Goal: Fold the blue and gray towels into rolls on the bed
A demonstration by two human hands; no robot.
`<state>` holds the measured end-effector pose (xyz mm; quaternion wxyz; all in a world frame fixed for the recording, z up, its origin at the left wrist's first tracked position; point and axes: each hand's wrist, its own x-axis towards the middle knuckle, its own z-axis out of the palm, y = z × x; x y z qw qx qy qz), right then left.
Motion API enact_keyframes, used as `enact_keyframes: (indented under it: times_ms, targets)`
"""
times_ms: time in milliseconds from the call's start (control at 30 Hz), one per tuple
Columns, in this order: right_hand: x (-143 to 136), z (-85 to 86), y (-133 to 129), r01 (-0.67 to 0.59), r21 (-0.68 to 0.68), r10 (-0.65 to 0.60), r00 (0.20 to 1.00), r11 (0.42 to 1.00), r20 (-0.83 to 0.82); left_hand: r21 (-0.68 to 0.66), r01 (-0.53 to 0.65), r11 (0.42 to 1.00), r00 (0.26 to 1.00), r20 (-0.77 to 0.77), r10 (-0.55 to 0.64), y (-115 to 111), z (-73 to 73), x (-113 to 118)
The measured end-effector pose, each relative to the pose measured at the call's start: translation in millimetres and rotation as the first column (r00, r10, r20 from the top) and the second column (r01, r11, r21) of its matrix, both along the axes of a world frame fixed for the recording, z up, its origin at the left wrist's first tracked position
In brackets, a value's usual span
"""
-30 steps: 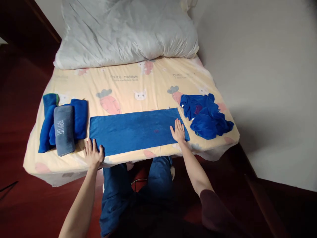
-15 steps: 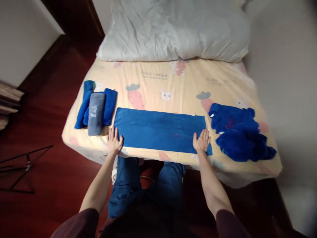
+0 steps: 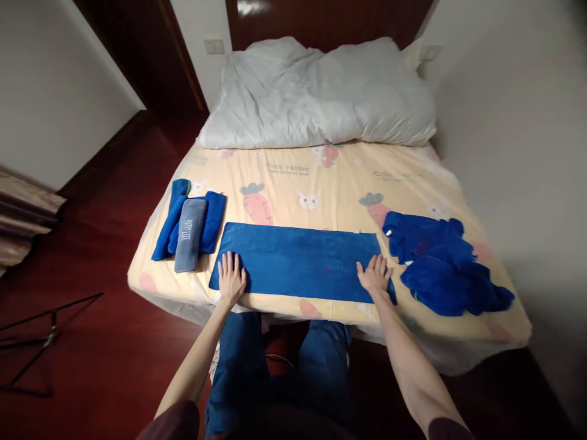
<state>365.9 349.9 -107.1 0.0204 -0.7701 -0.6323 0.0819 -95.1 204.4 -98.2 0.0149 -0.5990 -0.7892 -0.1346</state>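
A blue towel (image 3: 298,260) lies spread as a long flat rectangle along the near side of the bed. My left hand (image 3: 232,278) rests flat on its left end, fingers apart. Over the right end is my right hand (image 3: 373,275), palm down with fingers stretched out. To the left of the towel sit rolled or folded blue towels (image 3: 213,223), with a grey-blue rolled towel (image 3: 190,235) lettered "HAPPY LIFE" on top. Crumpled blue towels (image 3: 454,281) are heaped to the right, close to my right hand.
The bed's yellow sheet (image 3: 284,195) carries carrot and rabbit prints. A pale grey quilt (image 3: 321,98) is bunched at the far end. Walls flank the room, and a black metal stand (image 3: 50,336) is on the dark red floor at left.
My left hand has moved right, from the towel's left edge onto its surface. My right hand stays at the right end. The view has tilted up, showing more of the headboard.
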Motion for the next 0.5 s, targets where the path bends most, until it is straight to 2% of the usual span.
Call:
enact_keyframes:
  times_ms: [33, 133, 200, 267, 367, 500]
  targets:
    - [-18, 6.8, 3, -0.031, 0.061, 0.030, 0.999, 0.998, 0.020, 0.002, 0.069, 0.998, 0.998, 0.001, -0.069, 14, 1.5, 13]
    - [-93, 21.8, 13, -0.335, 0.170, 0.343, 0.939, 0.927, -0.020, 0.004, 0.264, 0.965, 0.964, 0.016, -0.264, 69, 4.3, 60]
    - [-146, 22.6, 21, -0.481, 0.202, 0.504, 0.860, 0.853, -0.084, 0.002, 0.347, 0.938, 0.937, 0.034, -0.347, 105, 1.7, 88]
    - [-185, 15.1, 27, -0.537, 0.178, 0.561, 0.815, 0.825, -0.146, 0.008, 0.381, 0.925, 0.923, 0.052, -0.381, 131, -5.8, 106]
    - [-209, -2.2, 31, -0.505, 0.167, 0.530, 0.830, 0.846, -0.172, 0.049, 0.378, 0.924, 0.922, 0.067, -0.381, 148, -20.2, 117]
    - [-206, -10.8, 29, -0.494, 0.187, 0.523, 0.837, 0.849, -0.164, 0.084, 0.389, 0.918, 0.911, 0.114, -0.396, 148, -26.6, 116]
